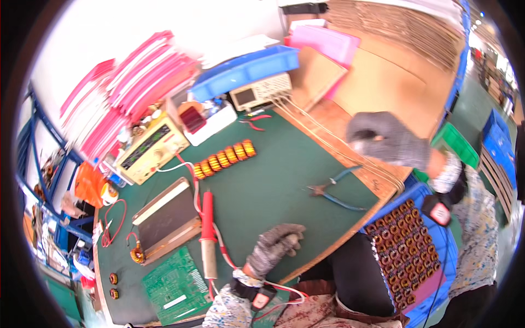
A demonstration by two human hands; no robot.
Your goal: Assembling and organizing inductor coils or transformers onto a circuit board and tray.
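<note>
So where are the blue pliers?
In the head view, the blue pliers lie on the green mat, right of centre, between the left hand and the right hand.

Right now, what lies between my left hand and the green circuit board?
The head view shows the red-handled tool and a red and white cable between your left hand and the board.
</note>
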